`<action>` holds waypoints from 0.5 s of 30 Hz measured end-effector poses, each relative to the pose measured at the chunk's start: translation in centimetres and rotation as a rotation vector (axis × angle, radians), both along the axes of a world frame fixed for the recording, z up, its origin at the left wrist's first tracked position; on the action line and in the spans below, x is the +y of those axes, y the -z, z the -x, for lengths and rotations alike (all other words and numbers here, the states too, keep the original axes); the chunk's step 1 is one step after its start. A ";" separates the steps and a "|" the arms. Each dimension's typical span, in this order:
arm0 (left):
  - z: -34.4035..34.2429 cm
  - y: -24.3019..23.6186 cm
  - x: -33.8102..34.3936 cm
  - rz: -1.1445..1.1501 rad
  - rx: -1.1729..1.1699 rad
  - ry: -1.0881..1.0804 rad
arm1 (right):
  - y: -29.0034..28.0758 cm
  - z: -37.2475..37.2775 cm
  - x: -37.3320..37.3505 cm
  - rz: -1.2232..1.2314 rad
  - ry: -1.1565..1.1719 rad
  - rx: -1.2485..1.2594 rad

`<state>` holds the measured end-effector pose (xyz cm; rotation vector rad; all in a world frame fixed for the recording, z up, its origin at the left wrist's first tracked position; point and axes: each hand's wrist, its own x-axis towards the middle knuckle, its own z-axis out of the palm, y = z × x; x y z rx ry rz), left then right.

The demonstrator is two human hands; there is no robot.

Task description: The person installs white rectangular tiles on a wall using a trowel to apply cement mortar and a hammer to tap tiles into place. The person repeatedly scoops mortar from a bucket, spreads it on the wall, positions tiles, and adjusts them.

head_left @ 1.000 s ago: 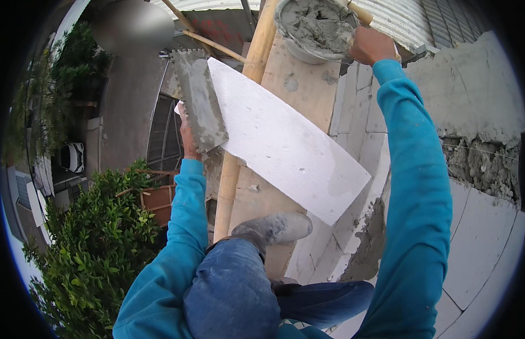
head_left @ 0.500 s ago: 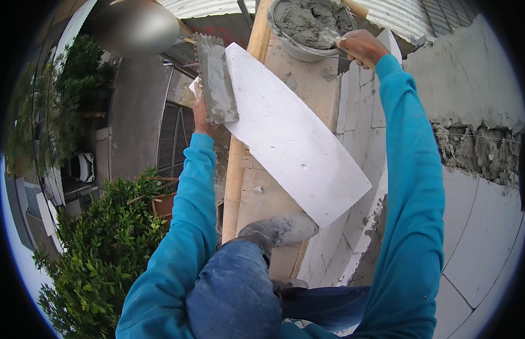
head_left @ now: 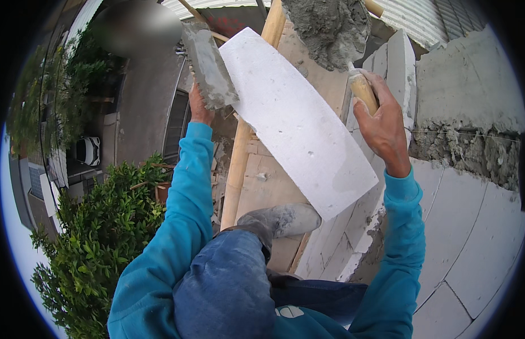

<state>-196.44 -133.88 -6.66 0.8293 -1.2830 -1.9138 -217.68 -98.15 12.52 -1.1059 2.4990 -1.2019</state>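
Note:
My right hand [head_left: 386, 121] is closed round the wooden handle of a masonry trowel [head_left: 363, 90]. A thick heap of wet grey mortar [head_left: 330, 34] covers its blade. My left hand [head_left: 199, 107] grips a notched trowel [head_left: 209, 65], whose flat, mortar-smeared metal plate faces me and hides most of the fingers. Between my hands slants a long white lightweight block [head_left: 302, 130], its upper left end beside the notched trowel's plate. The block's near end reaches my dusty boot [head_left: 288, 219]. A damp-looking grey patch shows on its lower right.
A bamboo pole [head_left: 235, 175] runs along the left of the plank platform [head_left: 257, 195]. To the right stands a white block wall [head_left: 460, 220] with a rough mortar band [head_left: 471, 151] and a taut string. Far below on the left are a leafy tree [head_left: 99, 231] and a parked car [head_left: 88, 151].
My right hand has come down and nearer from the mortar bucket, lifting a heap of mortar on the trowel. The notched trowel in my left hand has tilted and shifted slightly left.

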 end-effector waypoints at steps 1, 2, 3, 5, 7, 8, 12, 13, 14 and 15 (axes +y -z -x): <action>-0.1 0.4 -0.1 0.115 -0.030 0.014 | 1.4 -3.0 1.0 0.022 -0.027 0.135; -0.1 0.7 -0.1 0.228 -0.059 0.023 | 2.6 -5.7 2.1 -0.105 -0.054 0.086; 0.1 0.9 0.4 0.372 -0.108 0.022 | 3.6 -8.0 3.4 -0.235 -0.078 0.034; 0.5 0.5 1.5 0.322 -0.072 0.020 | 5.2 -10.5 5.8 -0.514 -0.122 0.048; 2.0 -1.5 3.9 -0.082 0.089 0.011 | 5.2 -11.6 8.2 -0.537 -0.122 0.109; 2.9 -2.6 4.9 -0.110 0.066 -0.007 | 5.2 -12.4 9.3 -0.545 -0.122 0.134; 3.8 -3.7 6.1 -0.132 0.002 -0.062 | 5.1 -14.7 13.4 -0.620 -0.072 0.086; 3.8 -3.5 5.9 -0.117 -0.004 -0.068 | 4.8 -15.1 14.2 -0.617 -0.053 0.032; 3.7 -3.4 5.5 -0.104 0.020 -0.065 | 4.7 -15.3 14.7 -0.614 -0.035 -0.023; 3.8 -3.3 6.0 -0.100 0.040 -0.057 | 4.8 -15.6 15.3 -0.559 -0.007 -0.012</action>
